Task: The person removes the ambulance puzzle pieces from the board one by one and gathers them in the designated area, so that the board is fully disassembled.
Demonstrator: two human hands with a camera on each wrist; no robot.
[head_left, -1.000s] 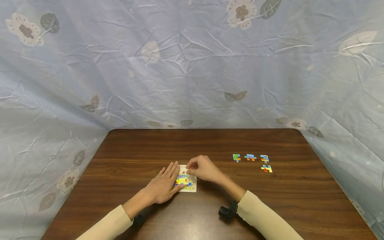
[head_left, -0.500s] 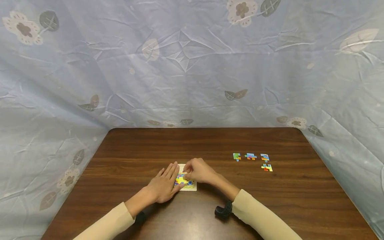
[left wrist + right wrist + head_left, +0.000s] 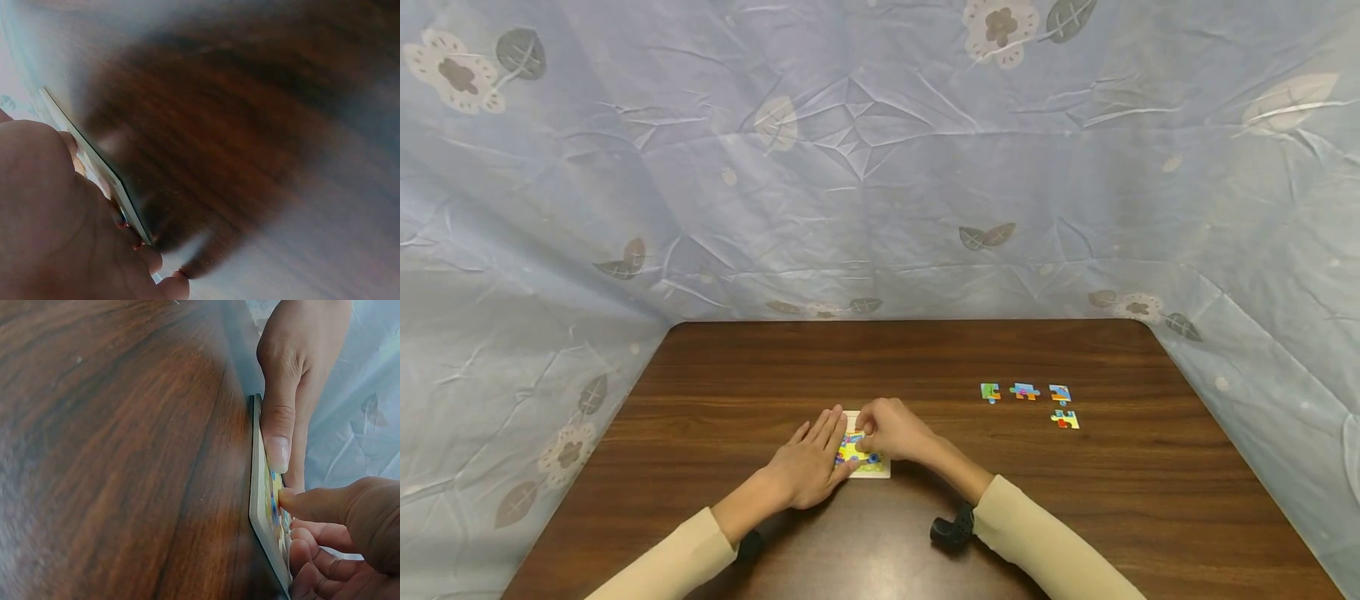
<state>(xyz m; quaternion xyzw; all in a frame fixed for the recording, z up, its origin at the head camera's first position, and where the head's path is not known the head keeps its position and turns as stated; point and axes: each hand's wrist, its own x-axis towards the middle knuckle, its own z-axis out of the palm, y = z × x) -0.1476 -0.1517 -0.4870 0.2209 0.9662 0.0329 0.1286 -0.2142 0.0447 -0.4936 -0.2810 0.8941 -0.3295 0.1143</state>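
A small jigsaw board [image 3: 874, 476] with a pale frame and a bright yellow and blue picture lies flat near the table's middle. My left hand [image 3: 805, 471] rests on its left side, fingers straight and thumb along the lower edge. Over its upper right part, my right hand [image 3: 897, 431] pinches a puzzle piece low against the picture, and the fingers largely cover the piece. In the right wrist view, the right thumb [image 3: 319, 505] touches the coloured surface and the other fingers are curled. From the left wrist, only the board's edge [image 3: 103, 165] shows beyond the palm.
Several loose jigsaw pieces lie at the right: a green one [image 3: 990, 392], a blue one [image 3: 1025, 391], another blue one [image 3: 1060, 393] and a yellow and red one [image 3: 1066, 419]. A floral curtain [image 3: 865, 208] surrounds the brown wooden table [image 3: 760, 367].
My right hand has moved slightly left and lower onto the board, its forearm following. The left hand stays in place, and the loose pieces have not moved.
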